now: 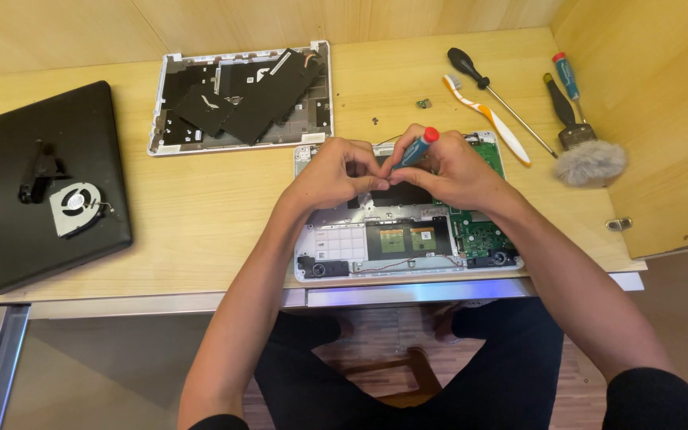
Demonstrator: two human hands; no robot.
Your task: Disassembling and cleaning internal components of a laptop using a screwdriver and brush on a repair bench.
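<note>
The desk's front edge (408, 296) runs just below the opened laptop (408, 239), which sits flush to that edge with no spare room in front of it. Its speakers, touchpad plate and green board lie exposed along the near side.

Over the laptop's middle the two hands meet, fingertips touching. The left hand (336, 171) is curled narrow, thumb and fingers pinched down onto the laptop's inside; whether it holds anything small cannot be told. The right hand (451, 171) is closed around a screwdriver (417, 148) with a blue grip and red cap, tilted with the cap up and toward the far side, its tip hidden under the fingers.

To the left lies bare desk, then a black laptop (53, 191) near the left end with a fan (75, 209) and a black bracket (37, 177) resting on it. To the right the room is tight: a wooden side wall (654, 119) closes in, with a metal hinge (619, 224) near the desk's corner.

Just beyond the hands lie two loose screws (376, 121) and a small green part (424, 103). Farther left is a white cover (240, 99) holding black sheets. Farther right, fanned out side by side, lie a toothbrush (491, 119), a long black screwdriver (499, 99), a brush (583, 155) and a second blue-and-red driver (567, 78).
</note>
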